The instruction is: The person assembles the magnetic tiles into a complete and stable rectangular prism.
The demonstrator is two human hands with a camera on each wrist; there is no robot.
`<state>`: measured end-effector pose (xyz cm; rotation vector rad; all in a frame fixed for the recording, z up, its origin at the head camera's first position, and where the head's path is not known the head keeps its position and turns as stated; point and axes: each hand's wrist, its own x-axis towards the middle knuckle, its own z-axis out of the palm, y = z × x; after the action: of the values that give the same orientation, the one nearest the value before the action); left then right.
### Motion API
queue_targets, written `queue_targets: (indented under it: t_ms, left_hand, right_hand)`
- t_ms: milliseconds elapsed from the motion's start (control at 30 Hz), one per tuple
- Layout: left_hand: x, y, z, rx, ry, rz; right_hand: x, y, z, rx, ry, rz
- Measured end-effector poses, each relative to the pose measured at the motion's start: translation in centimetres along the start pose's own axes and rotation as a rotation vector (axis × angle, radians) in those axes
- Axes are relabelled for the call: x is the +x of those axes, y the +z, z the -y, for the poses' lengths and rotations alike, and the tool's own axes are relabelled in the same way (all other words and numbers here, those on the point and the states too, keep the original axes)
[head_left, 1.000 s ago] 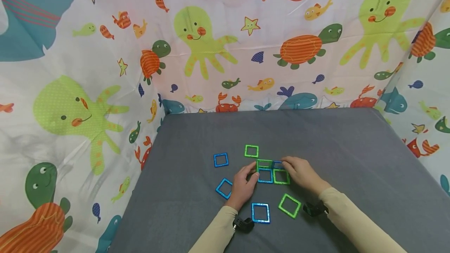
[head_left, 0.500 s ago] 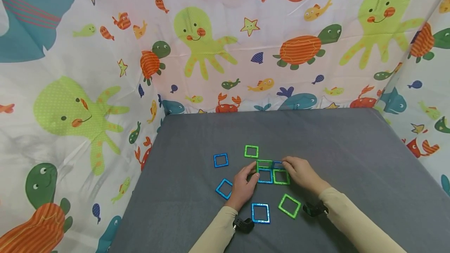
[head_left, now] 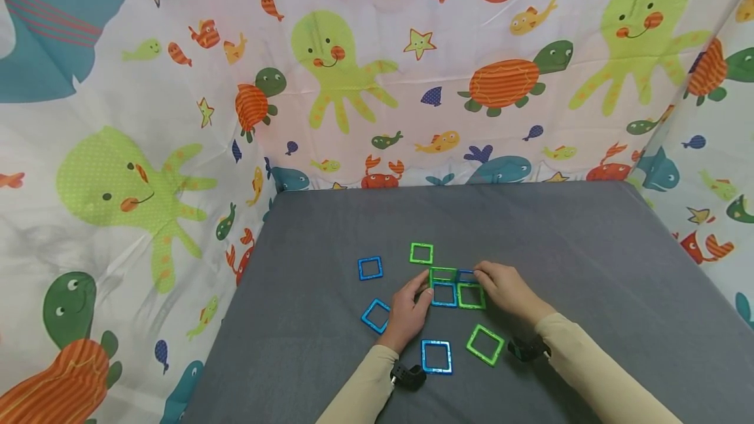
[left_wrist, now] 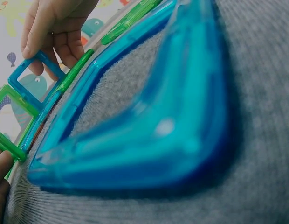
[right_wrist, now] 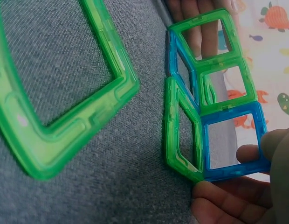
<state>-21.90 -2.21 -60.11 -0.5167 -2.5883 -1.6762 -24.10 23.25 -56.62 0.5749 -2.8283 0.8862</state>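
Square magnetic tiles stand joined between my hands. A blue tile [head_left: 444, 305] and a green tile [head_left: 472, 307] lie flat side by side. Along their far edges a green tile [head_left: 443, 269] and a blue tile [right_wrist: 235, 174] stand upright. A third upright, a green tile [right_wrist: 200, 19], closes the left side. My left hand [head_left: 405, 315] holds this left green tile, thumb toward me and index finger at its far end; other fingers show behind it. My right hand [head_left: 508, 292] pinches the outer edge of the upright blue tile.
Loose tiles lie flat on the grey cloth [head_left: 294, 332]. A blue tile [head_left: 436, 372] and a green tile [head_left: 485, 362] are nearest me. Beside my left hand is another blue tile [head_left: 372, 326]. Farther back are a blue tile [head_left: 370, 278] and a green tile [head_left: 421, 262].
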Motion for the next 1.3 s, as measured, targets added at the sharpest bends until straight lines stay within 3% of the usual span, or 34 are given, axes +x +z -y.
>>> queue_targets:
  t_ms: [367,533,667,733,833,933,1300]
  left_hand:
    - [0.0,-0.1,0.2,-0.06,-0.012,0.005]
    - [-0.3,-0.4,-0.2,-0.172,-0.089,-0.018]
    - [-0.9,-0.7,-1.4,-0.321,-0.244,-0.097]
    - [-1.2,-0.8,-2.1,-0.457,-0.321,-0.117]
    - [-1.7,-0.9,-3.3,-0.71,-0.423,-0.087]
    - [-2.3,-0.9,-4.1,-0.89,-0.508,-0.069]
    - [-3.5,0.0,-6.0,-1.204,-0.694,-0.097]
  right_hand:
    - [0.0,-0.4,0.2,0.031,0.025,0.039]
    - [0.3,-0.6,0.0,0.02,0.031,0.066]
    - [0.8,-0.8,-0.1,0.037,0.013,0.085]
    - [1.2,-0.9,0.1,0.048,0.002,0.104]
    - [1.8,-1.1,0.6,0.062,0.017,0.132]
    - [2.5,-1.0,1.2,0.07,0.041,0.161]
    - [3.4,-0.2,1.4,0.073,0.028,0.206]
